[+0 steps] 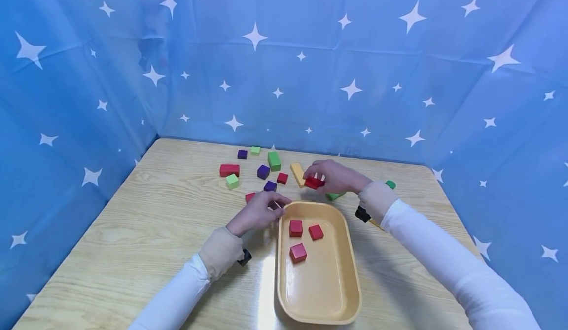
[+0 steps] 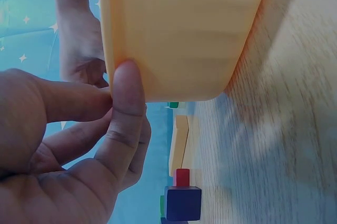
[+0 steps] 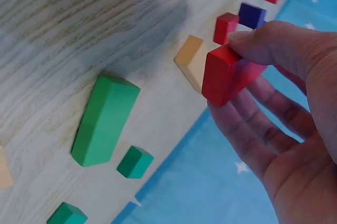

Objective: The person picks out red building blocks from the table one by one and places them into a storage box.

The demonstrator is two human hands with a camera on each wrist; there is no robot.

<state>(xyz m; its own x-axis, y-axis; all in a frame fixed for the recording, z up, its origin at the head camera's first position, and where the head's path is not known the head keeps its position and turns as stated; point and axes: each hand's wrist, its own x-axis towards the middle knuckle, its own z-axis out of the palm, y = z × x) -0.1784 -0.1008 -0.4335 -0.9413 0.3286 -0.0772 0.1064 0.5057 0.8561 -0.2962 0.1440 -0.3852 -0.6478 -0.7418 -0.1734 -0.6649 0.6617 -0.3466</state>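
Observation:
A red block (image 3: 220, 74) is pinched between the thumb and fingers of my right hand (image 1: 330, 176), above the table past the tray's far end. My left hand (image 1: 259, 211) pinches the rim of the tan plastic tray (image 1: 319, 290) at its far left corner; in the left wrist view, thumb and finger (image 2: 129, 89) meet over that rim. Inside the tray lie three red blocks (image 1: 298, 253), toward its far half. Close to my right hand are a yellow-orange block (image 1: 297, 173) and a long green block (image 3: 105, 121), partly hidden by the hand in the head view.
Beyond the tray several loose blocks are scattered: a red block (image 1: 229, 170), a light green block (image 1: 232, 181), a purple block (image 1: 263, 172) and a green block (image 1: 274, 161) among them. A blue star-patterned curtain (image 1: 284, 63) borders the wooden table (image 1: 133, 231) at the back and sides.

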